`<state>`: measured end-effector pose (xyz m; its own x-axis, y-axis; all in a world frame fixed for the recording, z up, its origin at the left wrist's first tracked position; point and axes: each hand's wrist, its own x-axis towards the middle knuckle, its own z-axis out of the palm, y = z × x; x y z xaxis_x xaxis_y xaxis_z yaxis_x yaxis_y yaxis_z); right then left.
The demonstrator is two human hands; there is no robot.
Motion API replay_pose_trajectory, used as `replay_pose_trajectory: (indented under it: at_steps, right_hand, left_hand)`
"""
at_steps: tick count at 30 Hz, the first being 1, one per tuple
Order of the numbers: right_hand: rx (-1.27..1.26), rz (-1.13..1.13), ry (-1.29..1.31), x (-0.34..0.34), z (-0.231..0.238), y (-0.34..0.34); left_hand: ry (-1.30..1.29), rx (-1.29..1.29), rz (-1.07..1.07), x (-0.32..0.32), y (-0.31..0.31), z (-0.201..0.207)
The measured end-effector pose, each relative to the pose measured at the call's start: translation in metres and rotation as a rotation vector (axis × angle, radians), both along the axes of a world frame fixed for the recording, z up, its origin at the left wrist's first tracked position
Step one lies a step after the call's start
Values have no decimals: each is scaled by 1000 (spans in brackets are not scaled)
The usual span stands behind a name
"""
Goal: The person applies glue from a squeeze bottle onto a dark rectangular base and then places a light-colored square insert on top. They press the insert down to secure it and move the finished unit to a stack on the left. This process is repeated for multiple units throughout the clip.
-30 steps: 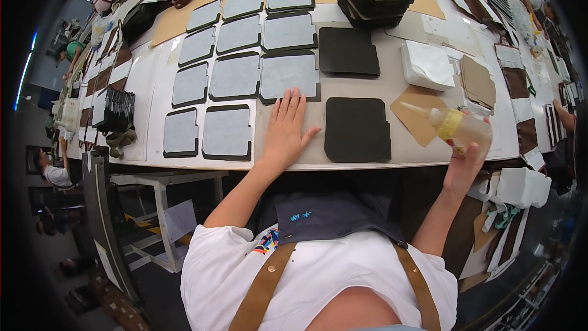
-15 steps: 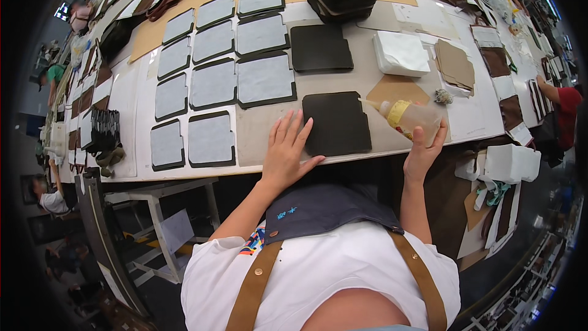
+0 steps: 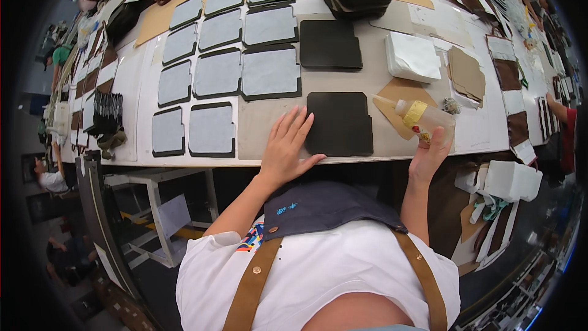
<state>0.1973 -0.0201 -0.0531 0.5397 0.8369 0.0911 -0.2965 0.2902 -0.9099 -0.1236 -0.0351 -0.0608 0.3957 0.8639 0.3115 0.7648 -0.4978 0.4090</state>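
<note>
Running along the view, a long worktable (image 3: 257,124) is covered with rows of grey panels (image 3: 269,72) toward its left end. A dark panel (image 3: 339,122) lies at the near edge, its left side touched by the flat, spread left hand (image 3: 288,147). Just right of it, a glue bottle (image 3: 422,116) is gripped, tilted, by the right hand (image 3: 430,154).

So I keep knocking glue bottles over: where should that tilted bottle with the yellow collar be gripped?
Grip the glue bottle around its wide clear body, below the yellow collar, coming from the near table edge as the right hand does. The nozzle end is narrow and tapered and leans away to the left, so only the body offers fingers a broad surface.
</note>
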Motion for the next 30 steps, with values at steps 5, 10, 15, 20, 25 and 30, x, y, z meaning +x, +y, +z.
replay_pose_trajectory:
  at_steps: [5, 10, 15, 20, 25, 30]
  right_hand:
    - [-18, 58, -35, 4, 6, 11]
    - [20, 12, -339, -5, 0, 8]
    - [29, -59, -493, -16, -2, -1]
    - [21, -70, -482, -26, 8, -6]
    - [23, -55, -540, -28, 11, -9]
    - [29, -57, -571, -33, 9, -9]
  left_hand:
    - [6, -38, 23, 1, -2, 1]
    - [15, -55, 21, 1, 0, -2]
    - [21, -37, 6, 1, 1, -5]
    - [5, -40, 10, 1, 0, -6]
    - [-9, -30, 14, 0, -2, -7]
    - [-13, -29, 19, -1, -2, -9]
